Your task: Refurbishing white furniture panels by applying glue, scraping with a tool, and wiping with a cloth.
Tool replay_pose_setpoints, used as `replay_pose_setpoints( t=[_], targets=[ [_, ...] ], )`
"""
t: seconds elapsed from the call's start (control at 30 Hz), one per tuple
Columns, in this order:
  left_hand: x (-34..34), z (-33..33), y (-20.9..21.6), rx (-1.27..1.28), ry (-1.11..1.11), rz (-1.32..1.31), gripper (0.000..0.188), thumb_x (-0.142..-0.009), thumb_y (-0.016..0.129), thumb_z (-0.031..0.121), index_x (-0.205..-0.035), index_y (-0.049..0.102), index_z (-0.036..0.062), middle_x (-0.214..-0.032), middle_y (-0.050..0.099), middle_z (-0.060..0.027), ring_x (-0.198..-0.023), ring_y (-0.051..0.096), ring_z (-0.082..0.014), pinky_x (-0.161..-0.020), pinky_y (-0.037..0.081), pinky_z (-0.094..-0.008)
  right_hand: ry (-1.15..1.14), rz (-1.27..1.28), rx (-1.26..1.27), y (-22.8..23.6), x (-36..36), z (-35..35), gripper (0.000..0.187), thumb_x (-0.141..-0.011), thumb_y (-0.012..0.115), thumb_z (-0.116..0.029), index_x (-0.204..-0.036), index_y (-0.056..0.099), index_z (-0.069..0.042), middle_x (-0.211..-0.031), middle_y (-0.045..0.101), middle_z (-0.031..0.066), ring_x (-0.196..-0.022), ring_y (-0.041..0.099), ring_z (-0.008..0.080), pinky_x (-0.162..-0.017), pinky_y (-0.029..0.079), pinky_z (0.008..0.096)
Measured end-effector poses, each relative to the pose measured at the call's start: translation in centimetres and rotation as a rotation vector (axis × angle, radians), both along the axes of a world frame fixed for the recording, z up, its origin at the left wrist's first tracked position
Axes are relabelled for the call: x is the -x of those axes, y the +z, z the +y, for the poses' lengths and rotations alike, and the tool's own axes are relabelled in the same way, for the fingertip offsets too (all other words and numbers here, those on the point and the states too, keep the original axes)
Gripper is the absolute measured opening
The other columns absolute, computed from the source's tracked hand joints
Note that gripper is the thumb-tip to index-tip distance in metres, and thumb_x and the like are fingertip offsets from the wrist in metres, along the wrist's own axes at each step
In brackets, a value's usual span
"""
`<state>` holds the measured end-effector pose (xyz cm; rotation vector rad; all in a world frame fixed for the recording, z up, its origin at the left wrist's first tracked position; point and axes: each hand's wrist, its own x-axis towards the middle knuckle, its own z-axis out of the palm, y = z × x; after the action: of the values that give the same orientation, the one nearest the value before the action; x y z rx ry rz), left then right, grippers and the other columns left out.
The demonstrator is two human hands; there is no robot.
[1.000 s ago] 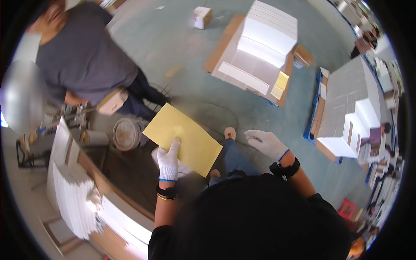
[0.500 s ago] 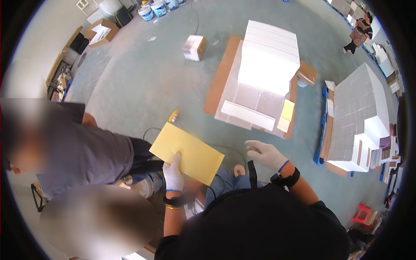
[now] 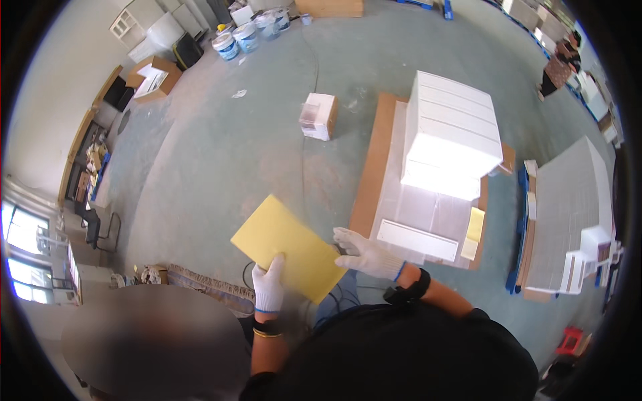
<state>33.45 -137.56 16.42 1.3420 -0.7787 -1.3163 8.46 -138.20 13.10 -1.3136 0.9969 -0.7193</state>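
Observation:
A flat yellow sheet (image 3: 287, 244), like a card or large envelope, is held out in front of me over the grey floor. My left hand (image 3: 269, 284), in a white glove, grips its near edge with the thumb on top. My right hand (image 3: 364, 254), also gloved, has its fingers spread and its fingertips rest at the sheet's right edge. A dark band sits on my right wrist. My dark shirt fills the bottom of the view.
A pallet (image 3: 374, 167) with a tall stack of white boxes (image 3: 451, 134) stands ahead on the right. Another white stack (image 3: 572, 200) is further right. A small carton (image 3: 319, 115) sits on the floor ahead. Buckets (image 3: 244, 37) stand far back. Another person (image 3: 157, 341) is at lower left.
The view has swung away from the workbench toward the open floor and pallets. My left hand still holds the yellow sheet; my right hand has come in to its right edge.

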Motion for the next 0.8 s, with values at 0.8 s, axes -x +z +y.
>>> replay_pose_setpoints(
  t=[0.8],
  targets=[
    [-17.7,-41.1,0.1,0.189,0.294,0.263,0.032,-0.095,0.05,0.013,-0.126,0.049,0.0015,-0.117,0.06,-0.0114,-0.101,0.061,-0.0219,-0.086,0.05,-0.033,0.551,0.136,0.023,4.1,-20.6,-51.8,0.043,-0.087,0.061,-0.022,-0.123,0.053,-0.001,-0.113,0.064,0.0165,-0.106,0.06,0.025,-0.092,0.044,0.0335]
  ],
)
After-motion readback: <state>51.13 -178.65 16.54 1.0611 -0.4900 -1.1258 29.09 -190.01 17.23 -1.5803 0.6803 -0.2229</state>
